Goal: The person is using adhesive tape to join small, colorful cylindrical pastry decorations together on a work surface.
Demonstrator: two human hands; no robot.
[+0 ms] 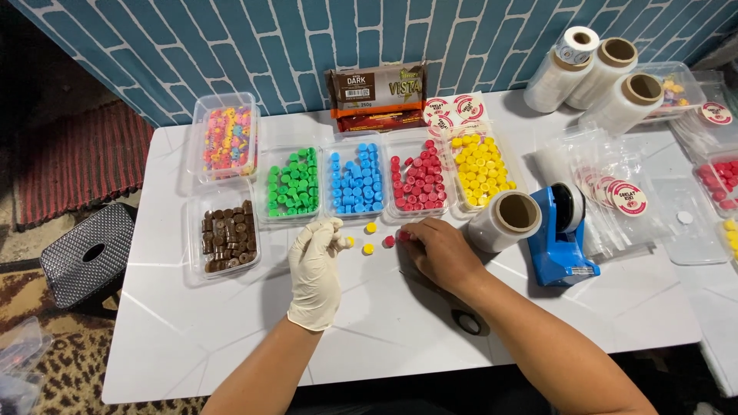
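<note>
- Left hand [315, 269], gloved white: grip pinched together at a yellow piece [350, 241], apparently holding it.
- Right hand [440, 252], bare: fingertips closed on a red piece [403, 237] resting on the table [231, 323].
- Two yellow pieces [370, 237] and another red piece [389, 241] lie between both grips.
- Red tray [417, 180] sits just beyond.

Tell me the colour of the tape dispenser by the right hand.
Blue, with a black wheel; the head view shows the dispenser clearly.

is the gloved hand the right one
No, the white glove is on the left hand, while the right hand is bare, fingertips on a red piece on the white table.
</note>
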